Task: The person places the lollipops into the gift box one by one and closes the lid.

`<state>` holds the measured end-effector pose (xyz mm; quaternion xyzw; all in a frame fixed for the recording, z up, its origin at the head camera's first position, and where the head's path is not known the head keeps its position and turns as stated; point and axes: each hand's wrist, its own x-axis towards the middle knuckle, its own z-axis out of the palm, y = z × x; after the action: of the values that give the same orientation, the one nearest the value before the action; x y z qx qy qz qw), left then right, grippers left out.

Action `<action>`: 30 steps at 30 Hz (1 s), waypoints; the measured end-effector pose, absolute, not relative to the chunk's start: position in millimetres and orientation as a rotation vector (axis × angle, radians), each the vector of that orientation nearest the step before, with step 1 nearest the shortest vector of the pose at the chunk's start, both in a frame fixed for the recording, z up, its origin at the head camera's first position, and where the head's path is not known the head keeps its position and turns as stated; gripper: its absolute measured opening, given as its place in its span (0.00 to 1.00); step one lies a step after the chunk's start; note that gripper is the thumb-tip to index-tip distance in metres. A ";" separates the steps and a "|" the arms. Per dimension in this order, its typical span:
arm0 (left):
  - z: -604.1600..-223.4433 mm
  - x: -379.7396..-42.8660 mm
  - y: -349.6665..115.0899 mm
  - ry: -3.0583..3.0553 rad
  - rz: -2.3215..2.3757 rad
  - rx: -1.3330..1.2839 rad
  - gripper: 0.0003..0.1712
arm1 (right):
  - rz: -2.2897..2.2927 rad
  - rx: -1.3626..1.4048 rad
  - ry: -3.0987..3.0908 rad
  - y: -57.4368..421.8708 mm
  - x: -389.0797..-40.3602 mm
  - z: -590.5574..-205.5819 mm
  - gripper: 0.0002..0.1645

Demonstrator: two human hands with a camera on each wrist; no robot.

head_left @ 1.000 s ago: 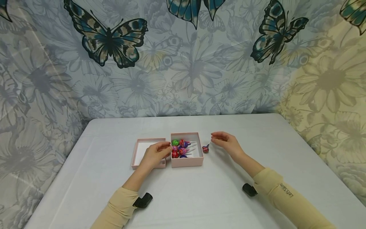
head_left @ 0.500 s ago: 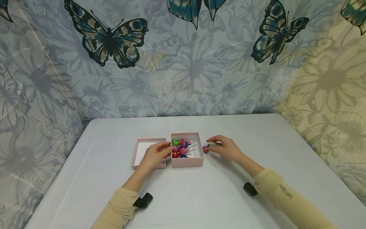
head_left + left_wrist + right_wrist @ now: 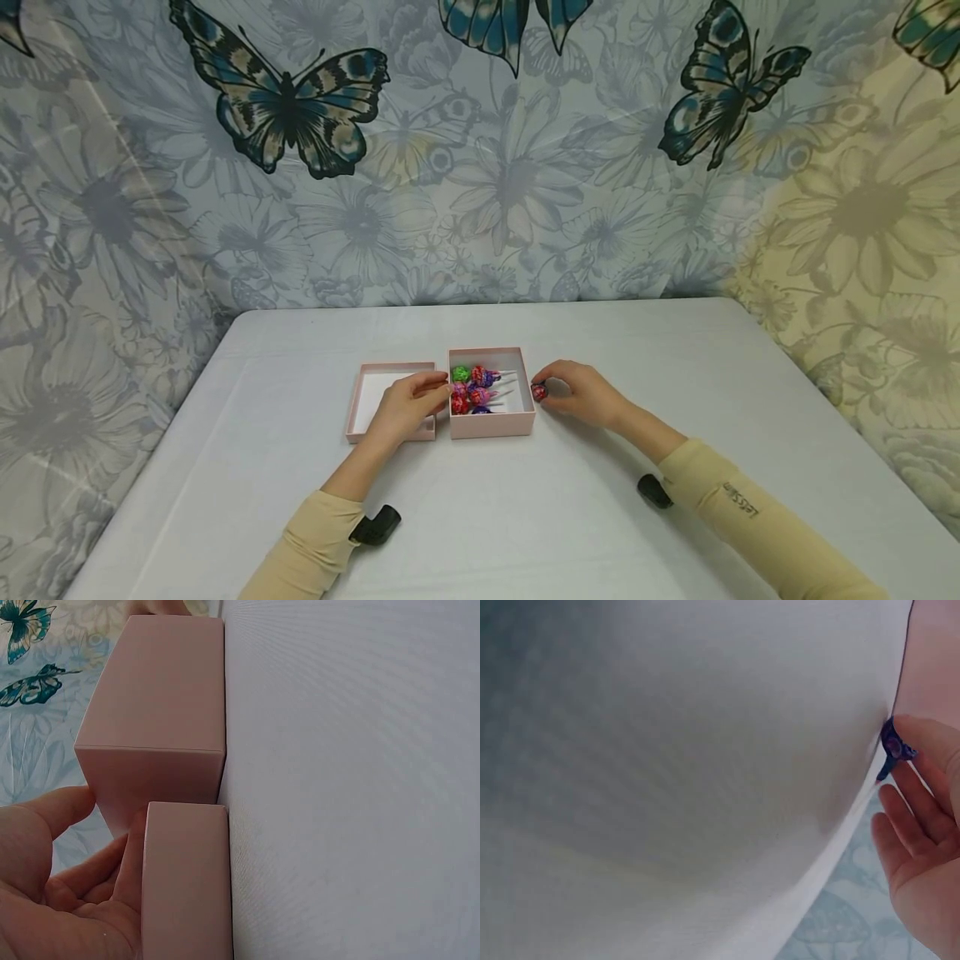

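Observation:
A pink box [image 3: 491,426] stands on the table with several wrapped lollipops [image 3: 480,395] inside, green, red, pink and purple, their white sticks pointing right. My left hand [image 3: 412,406] touches the box's left wall with its fingertips, over the shallow pink lid [image 3: 352,417]; in the left wrist view, the thumb [image 3: 67,810] rests against the box wall. Just outside the right wall, my right hand [image 3: 587,394] pinches a single red and dark blue lollipop [image 3: 538,392] between thumb and finger. The right wrist view shows this lollipop [image 3: 895,742] at the thumb tip, beside the box.
A white cloth covers the table [image 3: 465,517]. Behind it hangs a backdrop [image 3: 517,183] printed with flowers and butterflies. A black wrist camera [image 3: 377,526] is strapped at the left sleeve, another black camera [image 3: 655,492] at the right.
My right hand has come left and slightly down to the loose lollipop, and its thumb and finger have closed round it. My left hand and the box stay where they were.

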<state>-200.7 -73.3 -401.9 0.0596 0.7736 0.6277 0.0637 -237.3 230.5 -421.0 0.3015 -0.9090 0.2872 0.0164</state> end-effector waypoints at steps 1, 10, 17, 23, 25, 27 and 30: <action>-406.9 -203.7 -73.4 2.339 1.897 0.176 0.22 | 0.887 0.938 -2.825 230.4 -237.3 -421.3 0.18; -423.3 -212.6 -76.4 2.334 1.917 0.188 0.23 | 0.810 0.950 -2.785 230.8 -237.4 -423.1 0.17; -422.7 -213.0 -76.8 2.336 1.917 0.192 0.23 | 0.883 0.852 -2.739 232.6 -237.2 -420.5 0.15; -422.0 -213.8 -75.6 2.353 1.897 0.177 0.23 | 1.024 0.714 -2.726 232.3 -234.3 -415.9 0.14; -417.6 -211.3 -74.7 2.352 1.897 0.171 0.23 | 1.109 0.658 -2.721 232.0 -233.3 -413.9 0.14; -409.9 -206.7 -74.0 2.353 1.889 0.171 0.23 | 1.211 0.595 -2.713 231.5 -232.0 -411.3 0.15; -395.4 -197.8 -73.2 2.352 1.876 0.179 0.22 | 1.356 0.531 -2.689 230.6 -229.7 -406.7 0.17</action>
<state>-197.8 -73.2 -395.4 0.0591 0.7788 0.6212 0.0639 -229.7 230.6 -406.7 0.1735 -0.8786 0.4429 0.0420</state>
